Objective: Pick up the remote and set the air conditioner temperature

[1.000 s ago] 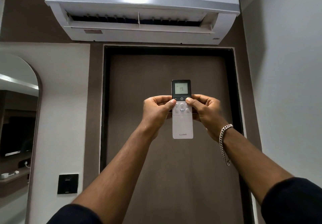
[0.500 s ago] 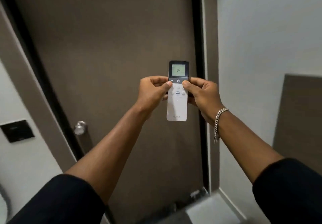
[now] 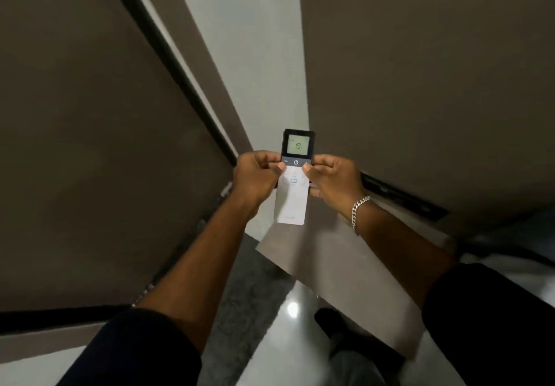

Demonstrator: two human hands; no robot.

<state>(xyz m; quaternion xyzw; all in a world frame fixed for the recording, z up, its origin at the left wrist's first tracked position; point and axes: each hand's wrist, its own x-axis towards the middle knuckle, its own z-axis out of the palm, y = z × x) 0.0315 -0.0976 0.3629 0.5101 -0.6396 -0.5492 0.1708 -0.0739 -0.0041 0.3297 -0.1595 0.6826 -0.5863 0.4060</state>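
1. Glossy floor [image 3: 295,301] fills the bottom centre of the frame, beneath two forearms in dark sleeves [image 3: 132,352] that reach up from the lower corners.
2. At frame centre, the remote [image 3: 293,187] stands upright, long axis vertical, its screen end uppermost and reading 19.
3. The left hand [image 3: 255,177] pinches its left edge and the right hand [image 3: 333,181], with a chain bracelet [image 3: 359,208] on the wrist, pinches its right edge.
4. Both thumbs rest just below the dark button strip, equally near, so either could press.
5. Behind, a brown door [image 3: 90,145] fills the upper left. The air conditioner is out of view.
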